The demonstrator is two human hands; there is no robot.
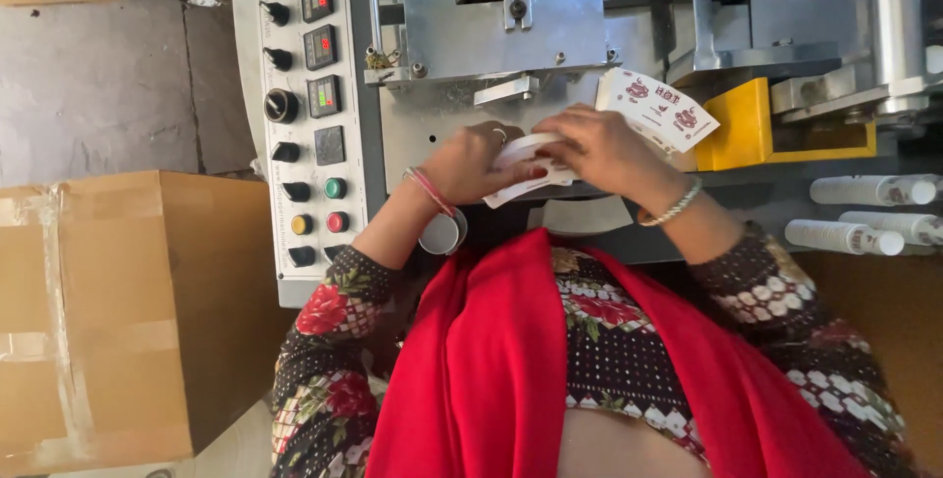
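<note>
Both hands meet in front of a grey metal machine [491, 36]. My left hand [471, 164], with a ring and red bangles at the wrist, grips the near end of a stack of white paper blanks [526, 178]. My right hand [604, 149], with a beaded bracelet, holds the same stack from the right. The stack's far end [658, 110] fans out past my right hand and shows red printed figures. The middle of the stack is hidden by my fingers.
A control panel [309, 105] with black knobs, small red displays and green, red and yellow buttons stands left of my hands. A large cardboard box [118, 311] sits at the left. A yellow machine part [742, 129] and white stacked cups [855, 213] lie at the right.
</note>
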